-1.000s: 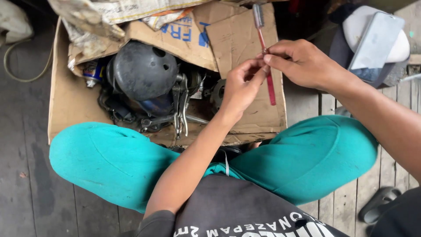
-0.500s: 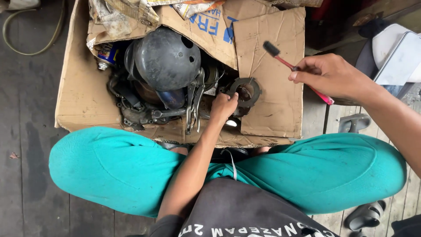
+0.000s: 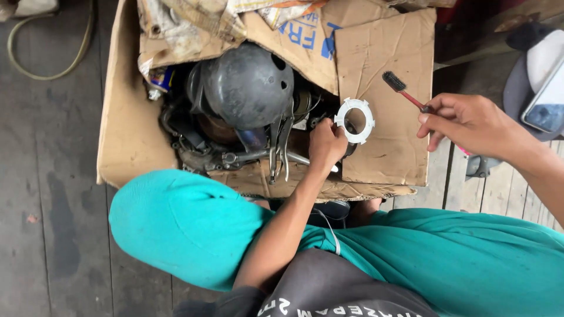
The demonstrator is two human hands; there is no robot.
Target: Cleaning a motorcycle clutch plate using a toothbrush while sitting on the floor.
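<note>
A flattened cardboard sheet (image 3: 388,135) carries a dark domed engine part (image 3: 247,85) near its middle. At the right half, the left hand (image 3: 326,144) pinches a white notched ring (image 3: 354,120). Off the right edge, the right hand (image 3: 470,123) clamps a red toothbrush (image 3: 405,91).

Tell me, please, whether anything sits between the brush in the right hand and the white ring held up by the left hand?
Nothing visible does. The left hand holds the white notched plastic ring above the flat brown cardboard. The right hand holds the red-handled, dark-bristled brush just beside it, with only bare cardboard showing in the gap.
</note>
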